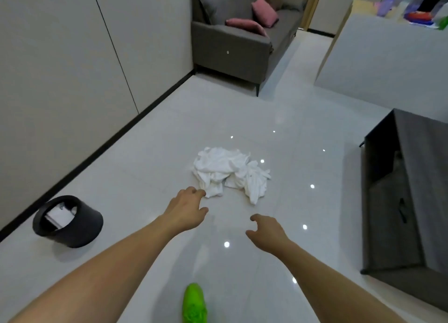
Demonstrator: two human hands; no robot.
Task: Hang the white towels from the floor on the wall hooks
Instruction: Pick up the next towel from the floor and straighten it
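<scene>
Black bin (69, 222) lies tipped on the floor (145, 157) at my far left. My left hand (186, 210) reaches out, loosely curled fingers just touching the crumpled white towels (229, 171) heaped mid-floor. My right hand (268, 233) hovers nearer me, fingers relaxed, holding nothing. Dark cabinet (407, 189) stands at right.

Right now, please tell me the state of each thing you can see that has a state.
white towels: crumpled in a heap on the floor
left hand: open, fingertips at the heap's edge
right hand: open, holding nothing
black bin: tipped on its side
dark cabinet: open
</scene>
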